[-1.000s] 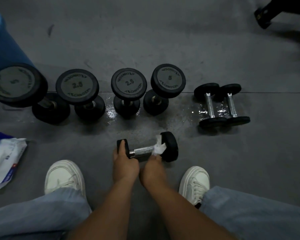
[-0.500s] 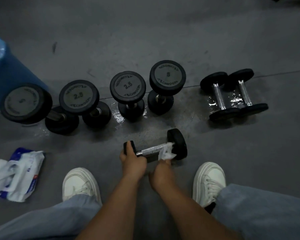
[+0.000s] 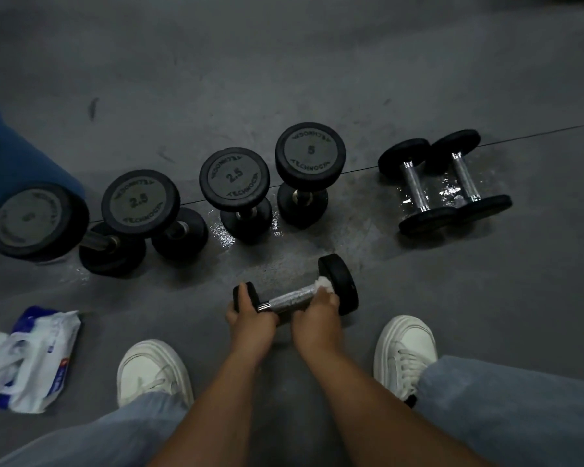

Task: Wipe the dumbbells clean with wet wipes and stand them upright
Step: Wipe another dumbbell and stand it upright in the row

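**Small dumbbell, handle wipe: roll and slip risks**

Far left of the left grip, well apart: wipe pack [image 3: 31, 358] on the floor [image 3: 452, 298]. Beyond the left grip and to its left: four upright dumbbells [image 3: 235, 178] in a row, with a wet sheen round the nearest bases.

Left grip [image 3: 250, 318]: fingers curled over the left head of the small dumbbell [image 3: 289, 299]. The dumbbell lies sideways, low between the shoes; cannot tell if it rests on the floor or is just clear of it.

Right grip [image 3: 317, 318]: closed on a wet wipe [image 3: 324, 284], bunched on the chrome handle against the right head.

Beyond and right of the right grip: two lying dumbbells [image 3: 415, 187] in a puddle, not yet stood.

Risks (judgement):
- Round heads on a damp floor could roll away from the left grip if the right pushes hard.
- Wet chrome may slip when the dumbbell is upended.
- The bunched wipe may miss the head's inner face.
- Standing it too near the row could topple a neighbour
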A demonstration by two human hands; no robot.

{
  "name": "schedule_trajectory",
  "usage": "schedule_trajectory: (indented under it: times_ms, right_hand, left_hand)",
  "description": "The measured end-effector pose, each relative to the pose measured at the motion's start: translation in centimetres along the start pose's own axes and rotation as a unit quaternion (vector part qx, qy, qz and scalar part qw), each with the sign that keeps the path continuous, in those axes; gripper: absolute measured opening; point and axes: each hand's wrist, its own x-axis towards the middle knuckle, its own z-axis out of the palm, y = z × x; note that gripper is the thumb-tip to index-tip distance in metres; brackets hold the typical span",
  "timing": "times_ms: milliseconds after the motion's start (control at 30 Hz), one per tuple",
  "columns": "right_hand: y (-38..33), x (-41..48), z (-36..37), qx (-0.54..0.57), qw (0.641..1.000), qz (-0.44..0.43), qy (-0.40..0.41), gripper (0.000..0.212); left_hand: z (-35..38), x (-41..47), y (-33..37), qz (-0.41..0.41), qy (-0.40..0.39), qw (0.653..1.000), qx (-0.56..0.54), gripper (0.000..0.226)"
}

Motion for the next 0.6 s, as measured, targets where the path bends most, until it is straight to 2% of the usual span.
schedule_trajectory:
  times_ms: [67,167,267,333,467,533,600]
  right_hand:
    - [0.2,-0.6,0.1,0.002,1.000,-0.020,0.002,0.063]
    - [-0.3,-0.2,0.4,-0.016,0.995,-0.097,0.035,0.058]
    - [-0.3,0.4,0.3,0.017,1.000,0.002,0.014,0.059]
    - [0.0,0.0,0.5,0.020,0.999,0.031,-0.005,0.060]
    - [-0.7,0.0,0.7,0.021,0.996,-0.082,0.037,0.061]
    - [0.4,0.7,0.8,0.056,0.998,-0.004,0.025,0.059]
    - [1.9,0.2,1.0,0.029,0.994,0.102,-0.034,0.033]
  left_hand:
    - [0.0,0.1,-0.2,0.004,-0.001,1.000,0.003,0.092]
    - [0.0,0.3,-0.4,0.003,0.000,1.000,0.000,0.090]
    - [0.0,0.4,-0.5,0.009,0.001,1.000,-0.002,0.090]
    - [0.1,0.5,-0.6,0.008,0.000,1.000,0.000,0.092]
    - [0.3,0.9,-1.1,0.003,0.001,1.000,-0.006,0.093]
    - [0.4,1.0,-1.2,0.004,0.007,1.000,-0.005,0.092]
    - [0.3,1.1,-1.3,0.005,0.007,1.000,-0.004,0.093]
